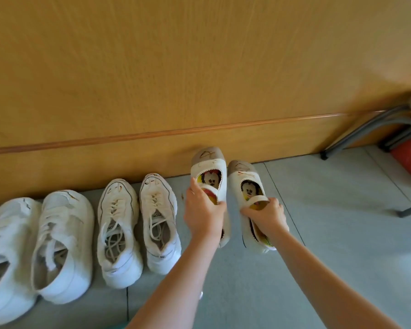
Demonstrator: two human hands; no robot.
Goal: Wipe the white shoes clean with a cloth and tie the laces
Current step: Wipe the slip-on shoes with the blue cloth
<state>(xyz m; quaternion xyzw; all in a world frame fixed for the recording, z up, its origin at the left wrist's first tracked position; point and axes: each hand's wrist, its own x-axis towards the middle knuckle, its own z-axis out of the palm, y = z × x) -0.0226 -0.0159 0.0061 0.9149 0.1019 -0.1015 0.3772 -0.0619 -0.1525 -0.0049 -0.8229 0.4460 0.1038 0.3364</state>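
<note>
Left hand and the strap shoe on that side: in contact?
Touching. The head view shows the left hand gripping the left strap shoe near its strap, with its fingers curled over the edge of the opening.

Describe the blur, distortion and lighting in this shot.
Head view: wide-angle bending curves the wall trim and stretches the leftmost sneakers; the stool at the right edge is smeared; the left hand, right hand and the strap shoes they grip look sharp; soft light, with a paler patch on the floor.

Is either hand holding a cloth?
No, the left hand grips the left strap shoe, the right hand the right strap shoe.
</note>
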